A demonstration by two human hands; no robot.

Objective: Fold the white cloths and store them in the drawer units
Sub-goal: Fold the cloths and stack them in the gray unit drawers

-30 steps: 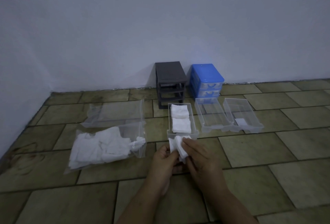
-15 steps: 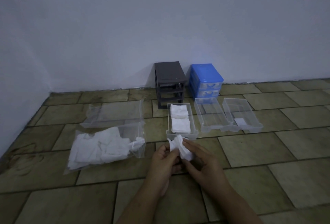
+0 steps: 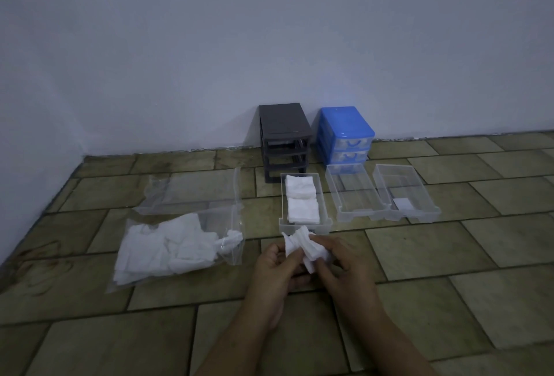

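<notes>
A crumpled white cloth (image 3: pixel 302 245) sits between my left hand (image 3: pixel 274 267) and my right hand (image 3: pixel 344 267), both gripping it just in front of a clear drawer (image 3: pixel 325 221). That drawer holds two folded white cloths (image 3: pixel 302 200), one behind the other. A clear bag (image 3: pixel 236 251) on the left is stuffed with unfolded cloths (image 3: pixel 168 248). By the wall stand a dark grey drawer unit (image 3: pixel 283 135) with vacant slots and a blue drawer unit (image 3: pixel 344 132) with two drawers in place.
Two more clear drawers lie to the right on the tiled floor: one with nothing in it (image 3: pixel 340 195), one (image 3: pixel 427 195) holding a small white piece (image 3: pixel 403 204). A flat see-through bag (image 3: pixel 192 192) lies behind the full one. The wall runs along the back and left.
My fingers have worked the cloth: it went from a flatter piece under my right fingertips to a bunched wad held by both hands. Everything else stays in place.
</notes>
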